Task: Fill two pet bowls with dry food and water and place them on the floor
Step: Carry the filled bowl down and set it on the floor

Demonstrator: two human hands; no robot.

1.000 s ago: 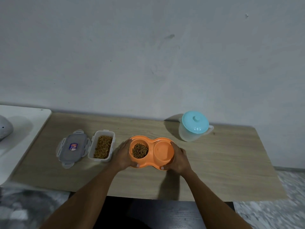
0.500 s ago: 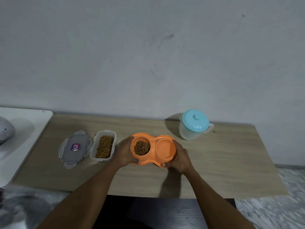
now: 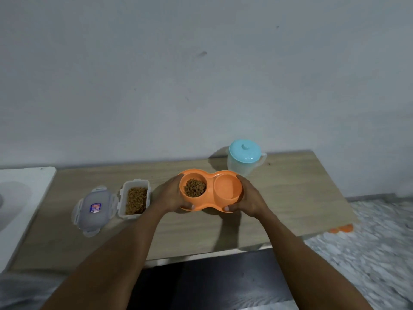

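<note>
The orange double bowl (image 3: 211, 191) has come up off the counter (image 3: 290, 198) since a second ago. It now sits a little higher and further right in the frame, and its shadow lies on the wood below it. The left hand (image 3: 169, 195) grips the left end and the right hand (image 3: 248, 198) grips the right end. The fingers (image 3: 191, 206) of each hand are curled round the rim, with the tips showing on the near edge.

The left well holds dry food (image 3: 194, 187). The right well looks wet, though I can't say for sure that it holds water. The jug (image 3: 244, 157) with the blue lid stands just behind the bowl, at centre right. The open food tub (image 3: 136, 200) and its lid (image 3: 95, 208) lie side by side at lower left.

Filling looks finished, so this seems to be the carry to the floor (image 3: 368, 253) at lower right. There, something small and orange (image 3: 340, 229) peeks out past the counter's edge. The next move calls for keeping the bowl level as it swings clear of the counter and goes down, or the water and kibble will slop over.
</note>
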